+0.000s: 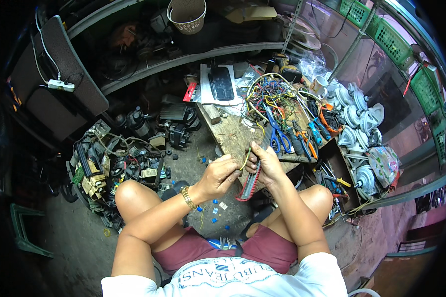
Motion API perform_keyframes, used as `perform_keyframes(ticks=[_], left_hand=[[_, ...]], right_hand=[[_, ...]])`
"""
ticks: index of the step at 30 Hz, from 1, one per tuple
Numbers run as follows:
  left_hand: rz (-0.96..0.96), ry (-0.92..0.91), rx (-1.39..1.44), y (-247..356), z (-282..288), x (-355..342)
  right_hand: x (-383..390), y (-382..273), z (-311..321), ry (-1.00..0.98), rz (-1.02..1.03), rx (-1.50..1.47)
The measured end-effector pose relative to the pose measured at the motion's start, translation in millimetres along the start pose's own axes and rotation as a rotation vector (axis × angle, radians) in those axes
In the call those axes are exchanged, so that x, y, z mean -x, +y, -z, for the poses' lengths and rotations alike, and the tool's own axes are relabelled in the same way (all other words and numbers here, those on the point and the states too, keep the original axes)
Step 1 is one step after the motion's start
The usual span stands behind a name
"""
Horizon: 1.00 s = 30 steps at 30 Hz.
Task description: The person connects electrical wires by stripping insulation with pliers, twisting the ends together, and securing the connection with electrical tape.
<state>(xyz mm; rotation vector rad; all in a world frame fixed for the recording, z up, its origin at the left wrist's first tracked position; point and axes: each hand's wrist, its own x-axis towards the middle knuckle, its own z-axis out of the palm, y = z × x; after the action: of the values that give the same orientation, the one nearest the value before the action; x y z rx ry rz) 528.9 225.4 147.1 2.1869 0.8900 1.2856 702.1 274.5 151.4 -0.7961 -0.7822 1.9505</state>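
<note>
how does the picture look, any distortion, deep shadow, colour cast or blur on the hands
In the head view, the long grey metal shelf edge bows from fisheye distortion and the corners go black; in the head view, shadow swallows detail above that edge; in the head view, a pinkish-purple cast tints the area around the green plastic baskets; in the head view, both hands look fairly sharp.

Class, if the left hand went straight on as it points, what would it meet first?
Beyond the yellow wire it appears to grip, probably the right hand; depth is unclear.
</note>
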Motion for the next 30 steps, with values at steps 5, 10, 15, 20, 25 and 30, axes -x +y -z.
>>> perform_keyframes(ticks=[5,10,15,20,25,30], left_hand=[[0.407,0.102,0.061,-3,-8,2],[0.367,0.077,-0.038,2,-6,-1],[0.359,0.108,-0.061,-10,-3,-2],[0.403,0.138,-0.017,-14,-18,4],[0.343,0.142,-0.139,-13,-23,5],[0.479,0.019,0.027,-4,-21,4]], right_hand=[[-12,-5,13,0.141,0.188,0.534],[-18,6,18,0.224,0.434,0.878],[-7,-1,2,0.104,0.156,0.233],[-6,-1,-5,0.061,0.135,-0.029],[-12,2,2,-0.001,-0.047,-0.260],[-16,0,4,0.172,0.128,0.297]])
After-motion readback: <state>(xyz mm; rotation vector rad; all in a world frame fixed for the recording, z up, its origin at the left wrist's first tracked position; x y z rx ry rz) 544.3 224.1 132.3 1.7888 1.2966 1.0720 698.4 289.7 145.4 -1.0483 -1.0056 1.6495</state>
